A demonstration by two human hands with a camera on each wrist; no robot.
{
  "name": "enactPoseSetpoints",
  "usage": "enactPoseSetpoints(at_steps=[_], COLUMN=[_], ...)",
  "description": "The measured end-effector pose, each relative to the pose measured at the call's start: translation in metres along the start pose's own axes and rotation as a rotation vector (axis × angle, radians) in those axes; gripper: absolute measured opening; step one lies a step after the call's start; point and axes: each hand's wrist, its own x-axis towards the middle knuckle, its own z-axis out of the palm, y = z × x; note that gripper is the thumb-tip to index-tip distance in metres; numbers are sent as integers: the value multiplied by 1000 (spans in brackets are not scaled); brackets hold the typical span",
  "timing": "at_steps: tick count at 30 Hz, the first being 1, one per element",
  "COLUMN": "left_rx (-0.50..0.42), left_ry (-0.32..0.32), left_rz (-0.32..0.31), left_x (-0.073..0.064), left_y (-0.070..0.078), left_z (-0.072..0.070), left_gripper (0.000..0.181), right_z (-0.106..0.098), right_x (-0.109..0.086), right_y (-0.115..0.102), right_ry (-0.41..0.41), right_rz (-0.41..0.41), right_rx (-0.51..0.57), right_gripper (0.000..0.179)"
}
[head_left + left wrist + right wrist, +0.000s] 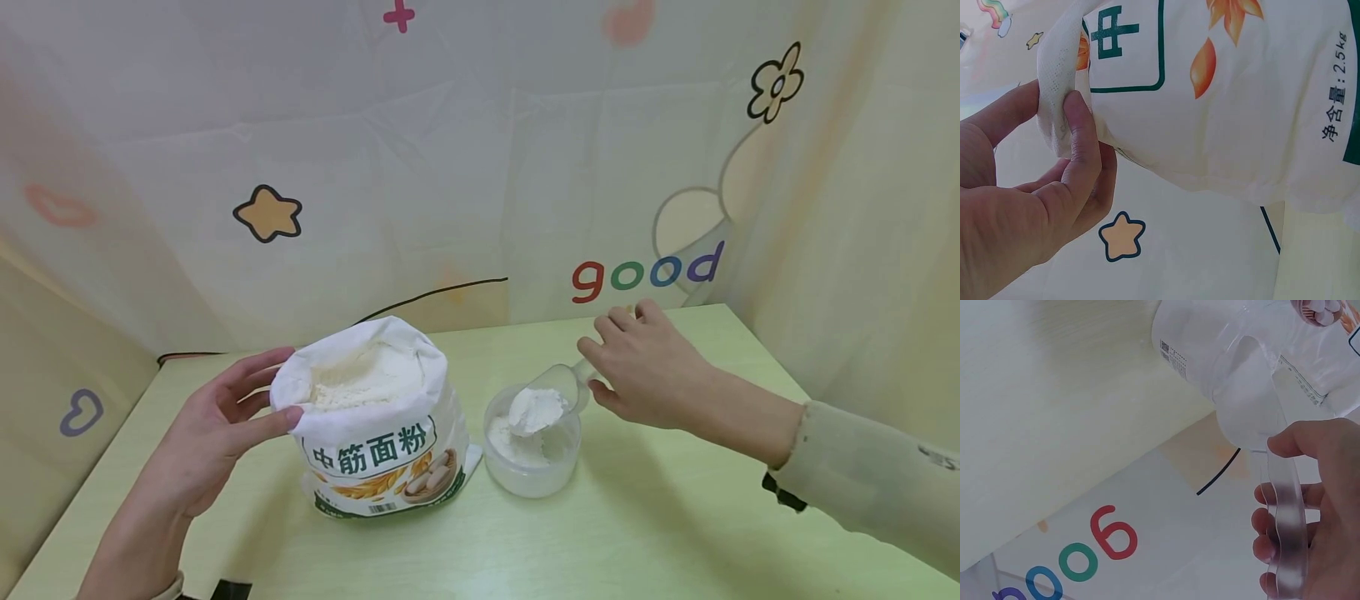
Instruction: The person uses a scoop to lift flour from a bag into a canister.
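Observation:
A white flour bag [375, 450] stands upright with its top rolled outward, flour showing inside. My left hand [217, 425] pinches the left side of its folded rim; in the left wrist view the thumb and fingers [1082, 137] grip that rim. Right of the bag stands a clear round plastic tub [534, 479] with some flour in it. My right hand [652, 367] holds a clear scoop by its handle [1288, 531]. The scoop [558, 387] tilts down over the tub, with a heap of white flour [538, 410] at its mouth.
The bag and tub stand close together on a pale green-yellow table [600, 533]. Behind it hangs a light curtain [450, 192] printed with a star, a flower and the word "good". The curtain also closes off the left and right sides.

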Motion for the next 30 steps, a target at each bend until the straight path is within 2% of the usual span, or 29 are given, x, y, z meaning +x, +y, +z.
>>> enactPoseSetpoints(at_steps=[13, 21, 30], left_rx=[0, 2, 4], left_ry=[0, 0, 5], left_rz=[-2, 0, -2], left_x=[0, 0, 0], left_y=[0, 0, 0], left_z=[0, 0, 0], left_gripper=[63, 63, 63], right_z=[-2, -2, -2], right_x=[5, 6, 8], right_y=[-5, -7, -9], right_ry=[-7, 38, 40], right_rz=[-19, -54, -75], right_rx=[-39, -84, -133], right_gripper=[33, 30, 29])
